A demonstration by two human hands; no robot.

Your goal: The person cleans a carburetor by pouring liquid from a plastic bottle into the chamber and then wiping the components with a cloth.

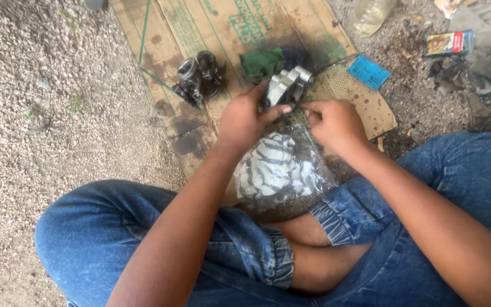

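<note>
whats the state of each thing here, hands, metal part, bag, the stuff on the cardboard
left hand: gripping the silver metal part
right hand: fingers curled at the bag's top edge, beside the part
silver metal part: held above the bag, clean and shiny
clear plastic bag: open at the top, striped cloth inside
dark metal part: lying on the cardboard, grimy, untouched
green rag: crumpled
cardboard sheet: flat, oil-stained
</note>
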